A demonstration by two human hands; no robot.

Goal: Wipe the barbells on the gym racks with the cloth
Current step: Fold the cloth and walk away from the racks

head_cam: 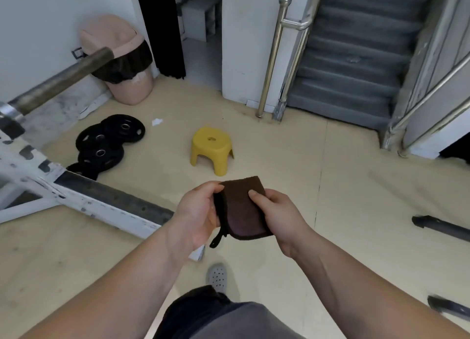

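Note:
I hold a folded dark brown cloth in front of me with both hands, low in the middle of the view. My left hand grips its left edge, where a small loop tag hangs down. My right hand pinches its right side with the thumb on top. A barbell with a dull brown sleeve end juts in from the left on a white, chipped rack, well apart from the cloth.
The rack's white and dark base beam crosses the floor at the left. Black weight plates lie by it, with a yellow stool ahead and a pink bin in the corner. Stairs with steel rails rise at the right.

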